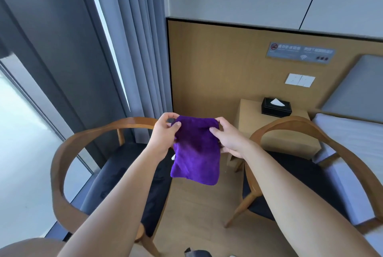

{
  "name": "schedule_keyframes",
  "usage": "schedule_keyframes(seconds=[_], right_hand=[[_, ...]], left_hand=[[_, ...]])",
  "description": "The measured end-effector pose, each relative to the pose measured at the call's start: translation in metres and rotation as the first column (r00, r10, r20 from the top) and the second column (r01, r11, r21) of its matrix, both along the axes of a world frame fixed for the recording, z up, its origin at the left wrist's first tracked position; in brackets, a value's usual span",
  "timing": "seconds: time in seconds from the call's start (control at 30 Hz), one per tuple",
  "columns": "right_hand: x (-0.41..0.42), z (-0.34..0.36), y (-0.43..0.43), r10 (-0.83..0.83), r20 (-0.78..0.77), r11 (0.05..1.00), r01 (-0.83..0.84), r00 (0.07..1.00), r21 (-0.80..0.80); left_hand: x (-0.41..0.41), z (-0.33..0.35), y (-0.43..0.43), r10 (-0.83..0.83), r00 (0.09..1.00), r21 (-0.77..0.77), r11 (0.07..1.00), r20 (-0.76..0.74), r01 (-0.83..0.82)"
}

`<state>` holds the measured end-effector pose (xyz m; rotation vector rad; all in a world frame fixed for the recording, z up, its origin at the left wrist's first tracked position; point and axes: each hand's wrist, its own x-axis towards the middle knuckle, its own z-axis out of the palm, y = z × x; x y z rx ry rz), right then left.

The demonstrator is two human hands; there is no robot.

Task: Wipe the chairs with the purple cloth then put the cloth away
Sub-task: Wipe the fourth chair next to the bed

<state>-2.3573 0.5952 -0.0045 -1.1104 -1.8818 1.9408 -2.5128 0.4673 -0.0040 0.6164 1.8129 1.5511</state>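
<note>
While held up in the air between the two chairs, the purple cloth (195, 149) hangs folded, its upper corners pinched by the left hand (163, 134) and right hand (229, 138); left chair (62, 153) and right chair (323, 132) flank it below.

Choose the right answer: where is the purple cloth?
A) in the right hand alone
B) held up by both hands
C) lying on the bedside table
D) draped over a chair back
B: the left hand and right hand both grip the top of the purple cloth.
</note>
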Motion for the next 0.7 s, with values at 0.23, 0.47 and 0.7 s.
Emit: schedule_keyframes(seconds=[0.23, 0.47, 0.7], right_hand=[[-0.006, -0.004, -0.01, -0.005, -0.085, 0.964, 0.027, 0.996, 0.263], [-0.003, -0.003, -0.007, -0.065, -0.086, 0.942, 0.089, 0.994, 0.324], [0.004, -0.002, -0.012, 0.079, -0.034, 0.956, -0.066, 0.996, 0.287]], left_hand=[[-0.002, 0.01, -0.007, -0.225, 0.953, -0.041, 0.974, -0.203, 0.221], [-0.01, 0.003, -0.007, -0.104, 0.872, -0.237, 0.971, -0.478, -0.014], [0.0, -0.003, -0.006, -0.097, 0.948, -0.173, 0.984, -0.302, 0.045]])
